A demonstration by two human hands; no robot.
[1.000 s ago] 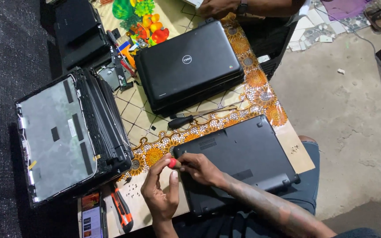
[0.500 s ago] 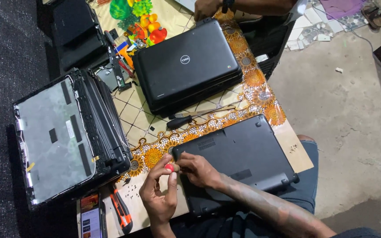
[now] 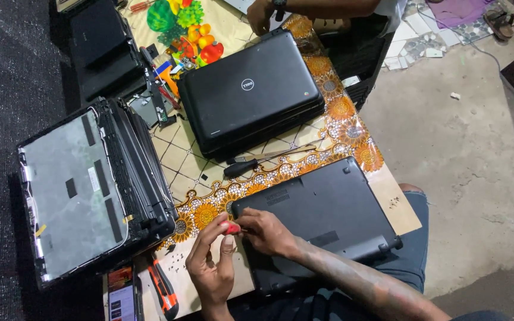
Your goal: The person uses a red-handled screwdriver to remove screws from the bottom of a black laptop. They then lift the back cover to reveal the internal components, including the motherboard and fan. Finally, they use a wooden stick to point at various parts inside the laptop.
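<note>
A black laptop (image 3: 328,208) lies bottom side up at the near edge of the patterned table (image 3: 340,128). My left hand (image 3: 209,267) and my right hand (image 3: 266,232) meet at its near left corner. Both hold a small red-handled screwdriver (image 3: 231,227) there, its tip hidden by my fingers. Small loose screws (image 3: 179,261) lie on the table just left of my left hand.
A stack of closed black laptops (image 3: 251,95) sits behind, with a black-handled screwdriver (image 3: 251,165) in front of it. Stacked opened laptops (image 3: 90,184) rest at left. An orange-and-black tool (image 3: 163,288) and a phone (image 3: 121,294) lie near me. Another person's hand (image 3: 260,13) works at the far edge.
My fingers have shifted slightly around the red screwdriver at the laptop's corner. The view has drifted a little; nothing else has moved.
</note>
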